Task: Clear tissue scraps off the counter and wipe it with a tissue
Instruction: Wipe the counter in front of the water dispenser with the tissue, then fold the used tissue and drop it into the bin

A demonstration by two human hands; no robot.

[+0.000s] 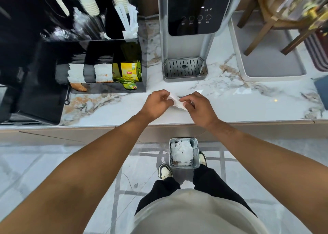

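Observation:
A white tissue (176, 101) is pinched between both hands just above the marble counter (110, 107), near its front edge. My left hand (156, 104) grips the tissue's left end and my right hand (197, 106) grips its right end. A small white scrap (198, 92) lies on the counter just behind my right hand. Further right, a pale patch (243, 91) lies on the marble; whether it is tissue I cannot tell. On the floor below, between my feet, a square metal bin (195, 143) holds several white tissue scraps.
A grey water dispenser (184, 52) with a drip tray stands behind the hands. A black organiser (143, 84) with tea bags, sachets and cups fills the left. A grey tray (266, 77) with a wooden stand sits at the right.

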